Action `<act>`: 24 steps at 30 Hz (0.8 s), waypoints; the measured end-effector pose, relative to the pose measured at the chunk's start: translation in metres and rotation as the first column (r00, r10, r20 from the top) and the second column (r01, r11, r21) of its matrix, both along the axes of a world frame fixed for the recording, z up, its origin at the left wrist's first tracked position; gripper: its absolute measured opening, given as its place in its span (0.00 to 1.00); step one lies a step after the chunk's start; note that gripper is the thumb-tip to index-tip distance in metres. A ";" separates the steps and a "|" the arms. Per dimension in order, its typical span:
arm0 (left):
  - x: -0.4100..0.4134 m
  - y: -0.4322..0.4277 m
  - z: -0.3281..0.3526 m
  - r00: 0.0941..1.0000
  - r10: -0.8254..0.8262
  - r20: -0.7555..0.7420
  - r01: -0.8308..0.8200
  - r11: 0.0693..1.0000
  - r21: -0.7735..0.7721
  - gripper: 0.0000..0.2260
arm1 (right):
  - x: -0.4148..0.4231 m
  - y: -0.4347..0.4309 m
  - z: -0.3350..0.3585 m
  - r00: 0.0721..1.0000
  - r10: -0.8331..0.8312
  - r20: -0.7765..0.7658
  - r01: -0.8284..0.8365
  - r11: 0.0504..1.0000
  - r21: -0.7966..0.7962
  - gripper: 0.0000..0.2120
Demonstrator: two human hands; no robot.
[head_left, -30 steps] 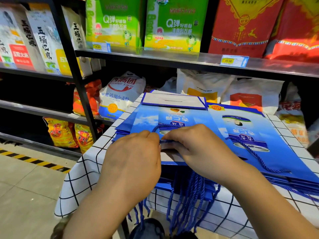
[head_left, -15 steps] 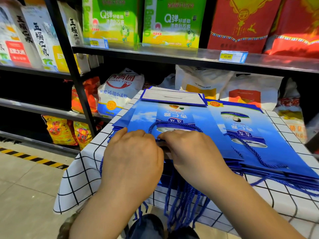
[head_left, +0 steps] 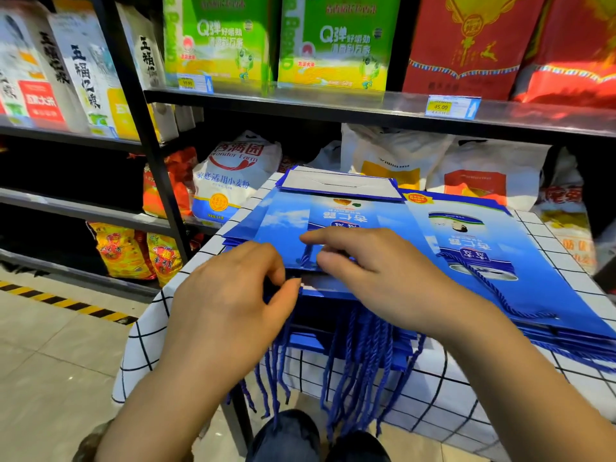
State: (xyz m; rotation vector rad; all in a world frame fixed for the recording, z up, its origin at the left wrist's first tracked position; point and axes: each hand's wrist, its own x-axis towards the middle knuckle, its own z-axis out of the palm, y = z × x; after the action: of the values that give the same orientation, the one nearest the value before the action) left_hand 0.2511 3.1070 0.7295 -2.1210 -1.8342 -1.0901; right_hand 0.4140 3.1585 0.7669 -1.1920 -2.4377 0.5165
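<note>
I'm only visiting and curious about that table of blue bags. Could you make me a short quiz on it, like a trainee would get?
1. True or false: the blue paper bags lie flat in stacks on a checked cloth.
2. The left hand and the right hand are both working at: A. the near edge of the top bag in the left stack; B. a flour sack on the shelf; C. a green box.
3. Fill in: the yellow price tag on the shelf edge reads ____.
Key: 1 true; 2 A; 3 45.00.
</note>
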 end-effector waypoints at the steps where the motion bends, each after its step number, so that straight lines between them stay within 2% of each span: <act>1: -0.001 0.000 -0.002 0.999 0.003 0.037 -0.003 1.000 0.004 0.07 | -0.001 0.004 0.001 1.000 0.030 0.008 -0.029 0.999 -0.046 0.16; 3: -0.002 0.000 -0.005 0.996 0.007 0.093 -0.007 1.000 0.002 0.09 | -0.006 0.011 0.000 0.986 0.073 0.148 -0.069 0.997 -0.034 0.17; 5: -0.004 0.000 -0.006 0.998 0.002 0.069 -0.004 1.000 0.027 0.07 | -0.013 0.015 -0.001 0.967 0.082 0.243 -0.087 0.996 0.012 0.14; 7: -0.004 -0.001 -0.005 1.000 0.003 0.021 -0.004 0.999 0.041 0.06 | -0.017 0.016 -0.001 0.980 0.076 0.186 -0.084 0.996 0.033 0.09; 8: -0.005 0.000 -0.005 1.000 -0.004 0.006 0.003 0.999 0.032 0.09 | -0.018 0.017 -0.001 0.985 0.059 0.161 -0.068 0.996 0.050 0.08; 12: -0.008 0.001 -0.005 0.999 -0.048 -0.022 0.048 0.998 -0.027 0.16 | -0.011 0.021 -0.002 0.966 -0.143 0.214 0.095 0.972 0.216 0.10; 14: -0.013 0.003 -0.008 0.995 -0.087 -0.044 0.085 0.996 -0.042 0.17 | -0.007 0.020 -0.002 0.956 -0.178 0.232 0.124 0.965 0.230 0.10; 17: -0.016 0.003 -0.015 0.991 -0.129 -0.037 0.128 0.991 -0.032 0.15 | -0.003 0.007 0.005 0.955 -0.121 0.272 0.062 0.975 0.216 0.11; 20: -0.015 0.005 -0.015 0.994 -0.107 -0.020 0.108 0.993 0.047 0.15 | -0.005 -0.012 0.014 0.962 -0.027 0.273 -0.030 0.979 0.204 0.16; 22: -0.012 0.009 -0.014 0.994 -0.105 -0.001 0.104 0.988 0.112 0.15 | -0.010 -0.019 0.012 0.951 -0.024 0.307 -0.062 0.962 0.265 0.17; 24: -0.009 0.011 -0.014 0.994 -0.102 0.038 0.094 0.981 0.171 0.14 | -0.014 -0.019 0.007 0.947 -0.061 0.316 -0.061 0.930 0.364 0.12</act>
State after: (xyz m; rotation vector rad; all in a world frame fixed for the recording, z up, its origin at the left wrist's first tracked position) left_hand 0.2423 3.1182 0.7153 -2.1234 -1.6061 -1.2785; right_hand 0.3999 3.1394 0.7737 -1.1833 -2.6422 -0.1573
